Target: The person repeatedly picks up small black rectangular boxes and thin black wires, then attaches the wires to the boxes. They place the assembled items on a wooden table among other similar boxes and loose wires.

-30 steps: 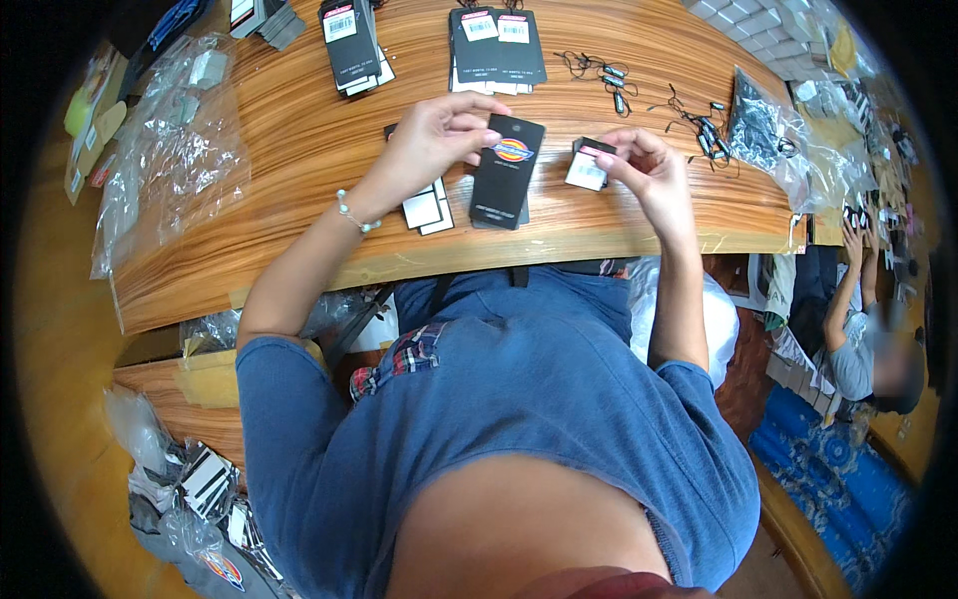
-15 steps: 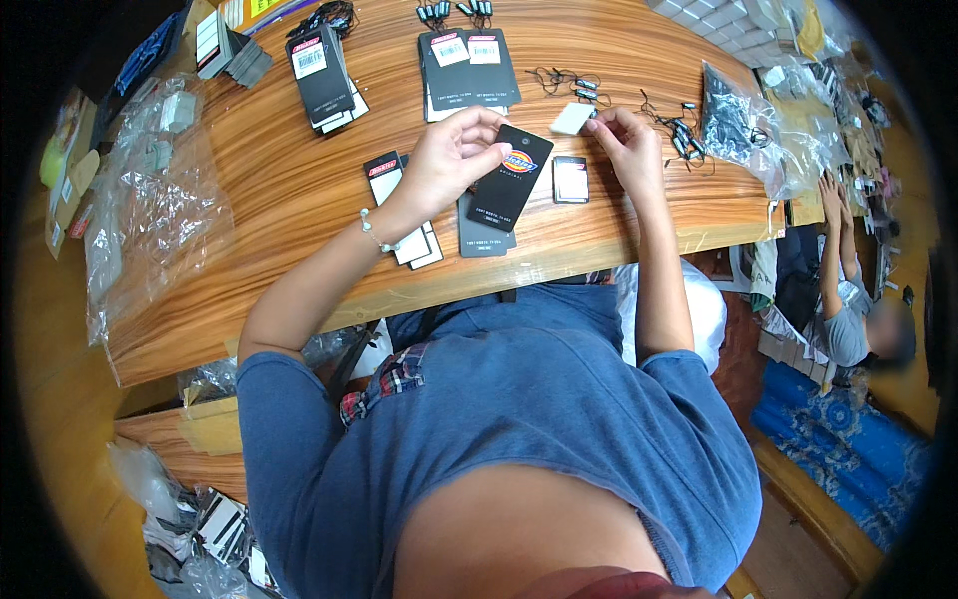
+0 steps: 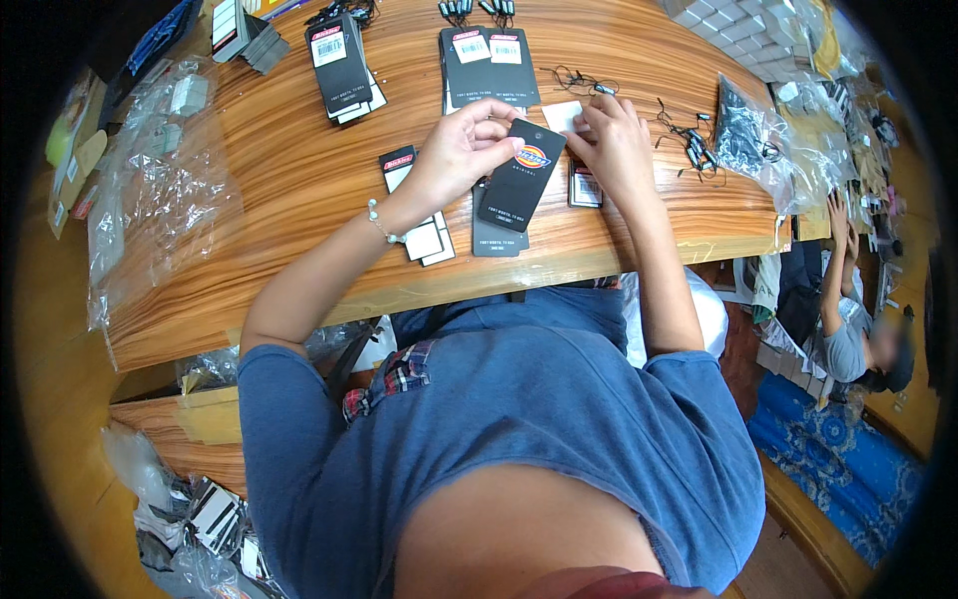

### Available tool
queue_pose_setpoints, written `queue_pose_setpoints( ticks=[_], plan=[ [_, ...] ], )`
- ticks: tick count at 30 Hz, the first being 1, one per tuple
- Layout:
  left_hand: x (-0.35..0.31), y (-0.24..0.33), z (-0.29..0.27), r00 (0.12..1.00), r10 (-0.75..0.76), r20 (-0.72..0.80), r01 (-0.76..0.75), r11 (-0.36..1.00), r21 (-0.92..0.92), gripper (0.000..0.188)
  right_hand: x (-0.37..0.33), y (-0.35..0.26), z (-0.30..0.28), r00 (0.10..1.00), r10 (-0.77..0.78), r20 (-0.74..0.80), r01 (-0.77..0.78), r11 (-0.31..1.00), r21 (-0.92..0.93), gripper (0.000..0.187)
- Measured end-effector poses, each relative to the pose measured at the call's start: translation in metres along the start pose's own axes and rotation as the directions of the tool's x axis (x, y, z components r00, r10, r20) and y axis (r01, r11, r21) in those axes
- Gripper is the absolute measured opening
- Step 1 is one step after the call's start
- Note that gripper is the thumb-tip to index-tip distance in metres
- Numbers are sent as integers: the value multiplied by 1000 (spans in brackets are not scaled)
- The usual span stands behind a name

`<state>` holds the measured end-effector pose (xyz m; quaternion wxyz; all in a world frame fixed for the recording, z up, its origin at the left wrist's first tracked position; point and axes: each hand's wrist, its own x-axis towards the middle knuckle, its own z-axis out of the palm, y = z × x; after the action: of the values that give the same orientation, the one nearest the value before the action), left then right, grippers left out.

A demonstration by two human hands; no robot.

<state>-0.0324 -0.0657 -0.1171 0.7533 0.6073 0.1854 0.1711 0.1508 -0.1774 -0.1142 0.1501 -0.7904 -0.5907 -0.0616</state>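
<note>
My left hand (image 3: pixel 469 150) pinches the top of a black hang tag (image 3: pixel 519 185) with a coloured oval logo, tilted above the table. Under it lies another dark tag (image 3: pixel 499 243). My right hand (image 3: pixel 616 150) is just right of the held tag, with its fingers bent together; whatever they grip is hidden. A white card (image 3: pixel 562 116) touches or sits behind its fingertips. Below that hand lies a small dark-edged pad with a white face (image 3: pixel 585 186), partly covered. Left of my left wrist are tags with red headers and white panels (image 3: pixel 397 165), partly hidden by the forearm.
Farther back stand a tag stack (image 3: pixel 339 70) and a wider pile of tags (image 3: pixel 489 75). Black string loops (image 3: pixel 689 140) lie at right, beside a clear bag of dark strings (image 3: pixel 748 135). Plastic sheeting (image 3: pixel 165 190) covers the left side. Another person (image 3: pixel 848 319) is at far right.
My right hand has moved left and turned over, its fingers now nearer the held tag and partly covering the small pad. My left hand still holds the tag. The view has shifted slightly.
</note>
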Motion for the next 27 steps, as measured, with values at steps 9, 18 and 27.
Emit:
queue_pose_setpoints(
  ticks=[9,18,27],
  plan=[
    [0,2,-1,1000,10,20,-10,1000,-1,25,14,18,-3,974,-165,158,122,961,248,27],
    [3,7,-2,991,-128,25,130,984,-122,22,-5,-21,-43,966,-214,-144,253,672,696,17],
    [-1,4,2,997,-37,72,42,996,-76,32,-15,21,-23,976,209,-54,-122,739,662,14]
  ],
)
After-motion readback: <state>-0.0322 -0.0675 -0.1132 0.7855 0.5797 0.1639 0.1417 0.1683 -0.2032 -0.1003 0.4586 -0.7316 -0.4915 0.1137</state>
